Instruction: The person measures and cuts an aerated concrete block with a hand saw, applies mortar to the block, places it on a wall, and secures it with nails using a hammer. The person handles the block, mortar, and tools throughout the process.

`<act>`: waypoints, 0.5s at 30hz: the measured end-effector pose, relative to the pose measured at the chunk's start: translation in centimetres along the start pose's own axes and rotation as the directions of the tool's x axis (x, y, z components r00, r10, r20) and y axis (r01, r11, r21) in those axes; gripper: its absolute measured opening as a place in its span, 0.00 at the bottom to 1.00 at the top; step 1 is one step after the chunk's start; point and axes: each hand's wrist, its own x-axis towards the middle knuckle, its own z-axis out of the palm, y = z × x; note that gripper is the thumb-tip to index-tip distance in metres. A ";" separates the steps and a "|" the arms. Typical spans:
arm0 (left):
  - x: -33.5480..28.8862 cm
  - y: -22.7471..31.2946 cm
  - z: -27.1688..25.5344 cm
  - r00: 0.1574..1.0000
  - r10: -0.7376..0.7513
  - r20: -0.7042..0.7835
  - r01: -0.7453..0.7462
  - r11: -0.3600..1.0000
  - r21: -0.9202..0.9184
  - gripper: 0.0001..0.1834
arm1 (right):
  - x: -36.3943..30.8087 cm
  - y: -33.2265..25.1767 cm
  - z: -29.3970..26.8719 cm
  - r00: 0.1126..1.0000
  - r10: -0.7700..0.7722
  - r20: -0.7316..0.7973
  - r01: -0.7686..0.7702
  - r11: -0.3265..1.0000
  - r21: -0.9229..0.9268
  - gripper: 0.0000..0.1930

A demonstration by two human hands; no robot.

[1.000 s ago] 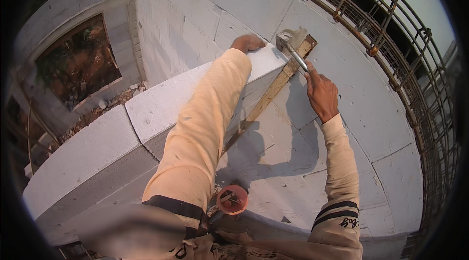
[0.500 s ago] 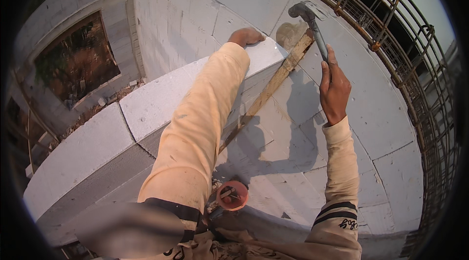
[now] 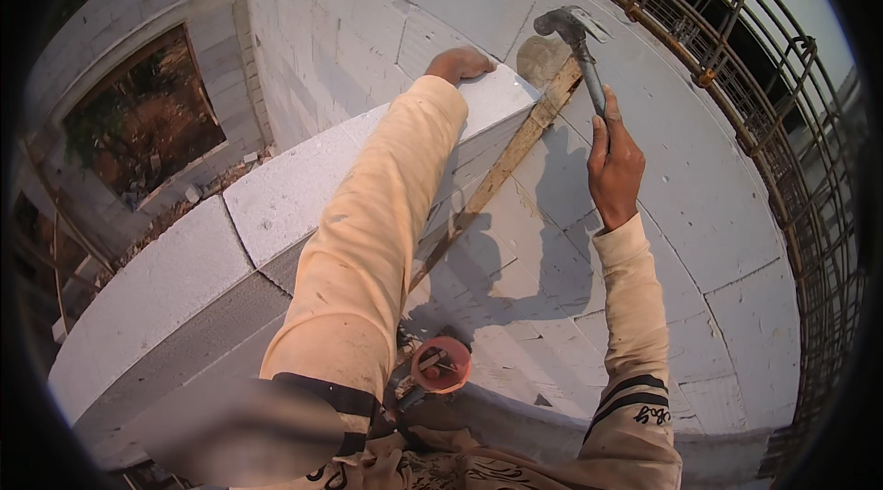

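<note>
My right hand [image 3: 617, 163] is closed round the handle of a claw hammer [image 3: 575, 28], holding it raised above the wall's surface on the right. The hammer's striking face points left, its claw right. My left hand [image 3: 459, 65] rests on the end of a white lightweight concrete block [image 3: 492, 94], curled over its far edge; part of its fingers is hidden. Against that block's end leans a wooden batten [image 3: 529, 142], running down toward me. A round mortar-coloured patch [image 3: 543, 59] shows on the wall just beyond the batten's top.
Another block [image 3: 170, 283] continues the row at left, past a dark joint. Low in the middle stands a red bucket [image 3: 441, 365] with tools in it. Rusty rebar cages [image 3: 727, 25] curve along the right. A window opening [image 3: 143, 117] sits in the far left wall.
My right hand and the hammer have shifted slightly left, with the hammer head a little nearer the block's end. The left hand stays on the block.
</note>
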 end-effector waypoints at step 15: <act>-0.4 0.2 0.3 0.996 0.091 -0.023 -0.092 0.996 -0.013 0.33 | -2.8 -0.6 -0.5 0.992 0.037 0.120 -0.030 0.998 -0.056 0.23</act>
